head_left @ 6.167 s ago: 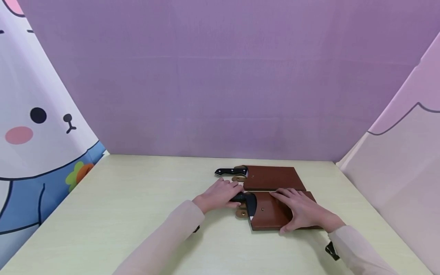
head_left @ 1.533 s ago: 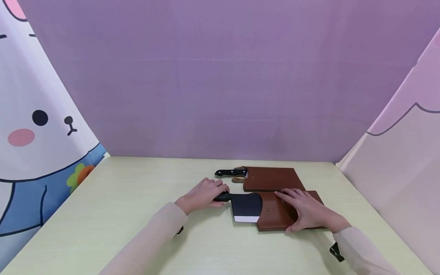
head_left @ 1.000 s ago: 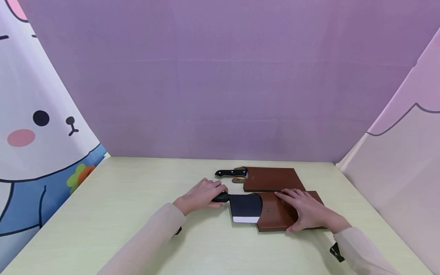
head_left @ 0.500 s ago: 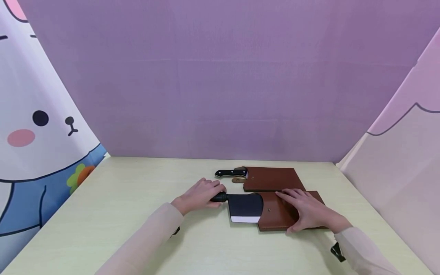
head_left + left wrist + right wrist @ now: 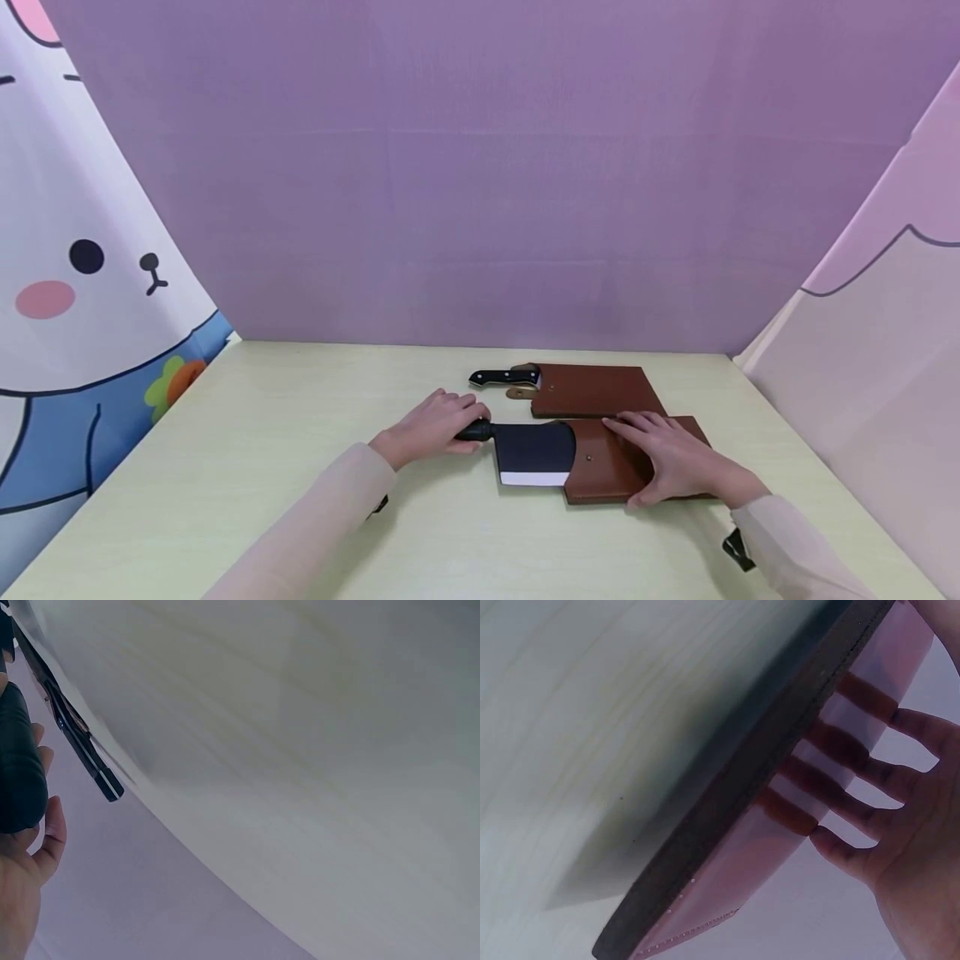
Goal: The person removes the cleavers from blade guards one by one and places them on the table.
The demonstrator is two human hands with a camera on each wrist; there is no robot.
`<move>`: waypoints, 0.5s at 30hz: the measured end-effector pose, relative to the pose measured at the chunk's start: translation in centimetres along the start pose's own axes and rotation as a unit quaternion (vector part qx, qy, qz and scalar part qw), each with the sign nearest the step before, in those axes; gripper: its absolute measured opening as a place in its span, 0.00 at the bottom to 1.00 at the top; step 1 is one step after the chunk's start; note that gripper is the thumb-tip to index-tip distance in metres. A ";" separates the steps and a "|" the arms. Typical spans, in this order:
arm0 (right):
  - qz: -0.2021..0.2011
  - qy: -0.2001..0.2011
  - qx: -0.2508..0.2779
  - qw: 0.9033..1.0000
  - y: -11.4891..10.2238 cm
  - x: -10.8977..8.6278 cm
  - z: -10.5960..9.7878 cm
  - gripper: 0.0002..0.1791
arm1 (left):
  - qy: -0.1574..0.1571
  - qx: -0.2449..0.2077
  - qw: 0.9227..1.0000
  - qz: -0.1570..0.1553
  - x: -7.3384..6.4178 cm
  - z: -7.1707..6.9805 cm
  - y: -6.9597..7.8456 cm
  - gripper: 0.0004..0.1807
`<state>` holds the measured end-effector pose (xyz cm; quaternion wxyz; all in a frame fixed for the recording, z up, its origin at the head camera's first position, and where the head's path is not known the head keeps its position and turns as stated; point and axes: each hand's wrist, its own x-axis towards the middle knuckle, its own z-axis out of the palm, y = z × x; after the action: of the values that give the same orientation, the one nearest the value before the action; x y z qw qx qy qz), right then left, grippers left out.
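In the head view my left hand (image 5: pixel 432 427) grips the black handle (image 5: pixel 475 430) of a cleaver (image 5: pixel 534 450). Its dark blade with a pale cutting edge lies flat, and the far end is hidden inside a brown leather sheath (image 5: pixel 600 479). My right hand (image 5: pixel 671 458) spans that sheath and holds it, thumb at the near edge and fingers at the far edge. The right wrist view shows several fingertips touching the sheath's glossy face (image 5: pixel 735 877). In the left wrist view the handle's rounded end (image 5: pixel 21 765) sits by my curled fingers.
Just behind, a second brown sheath (image 5: pixel 596 392) lies with a riveted black knife handle (image 5: pixel 502 377) sticking out on its left. A leather snap strap (image 5: pixel 521 392) shows beside that handle. The pale table (image 5: pixel 300 417) ends at a purple backdrop (image 5: pixel 480 208).
My left hand has drawn the cleaver leftward, so much more of its blade shows outside the sheath, with only slight motion lately. My right hand and the sheath have shifted slightly right.
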<state>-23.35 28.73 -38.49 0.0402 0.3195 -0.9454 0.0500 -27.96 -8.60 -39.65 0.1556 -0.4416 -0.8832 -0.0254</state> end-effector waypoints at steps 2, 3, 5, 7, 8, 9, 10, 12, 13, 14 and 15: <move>-0.001 0.001 -0.001 1.000 0.0 0.0 0.0 0.61 | 0.001 -0.002 1.000 0.000 -0.1 0.0 0.0 0.19; -0.001 0.001 0.000 1.000 0.1 0.0 0.0 0.61 | 0.001 -0.001 1.000 0.000 -0.1 -0.1 0.0 0.19; -0.002 0.000 0.001 1.000 0.1 0.0 0.1 0.61 | -0.001 -0.002 1.000 -0.001 -0.1 -0.1 0.0 0.19; -0.002 0.000 0.002 1.000 0.1 0.0 0.1 0.61 | -0.003 -0.001 1.000 0.000 -0.2 -0.1 0.1 0.19; -0.003 0.000 0.002 1.000 0.1 0.0 0.1 0.61 | -0.004 0.000 1.000 0.000 -0.2 -0.1 0.1 0.18; -0.002 0.001 0.003 1.000 0.2 -0.1 0.1 0.61 | -0.004 0.001 1.000 0.000 -0.2 -0.1 0.1 0.19; -0.001 0.001 0.003 1.000 0.2 -0.1 0.1 0.61 | -0.005 0.001 1.000 -0.001 -0.2 -0.1 0.1 0.19; 0.000 0.003 0.002 1.000 0.2 -0.1 0.2 0.61 | -0.004 0.001 1.000 -0.001 -0.3 -0.2 0.1 0.19; 0.000 0.004 0.002 1.000 0.2 -0.1 0.1 0.61 | -0.005 0.001 1.000 -0.002 -0.3 -0.2 0.1 0.19; 0.002 0.004 0.001 1.000 0.2 -0.2 0.1 0.61 | -0.006 0.001 1.000 -0.002 -0.3 -0.2 0.1 0.19; 0.003 0.003 0.001 1.000 0.2 -0.2 0.1 0.61 | -0.006 0.002 1.000 -0.003 -0.4 -0.2 0.0 0.19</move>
<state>-23.35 29.03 -38.63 0.0420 0.3164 -0.9462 0.0524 -27.69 -8.90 -39.57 0.1506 -0.4391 -0.8855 -0.0216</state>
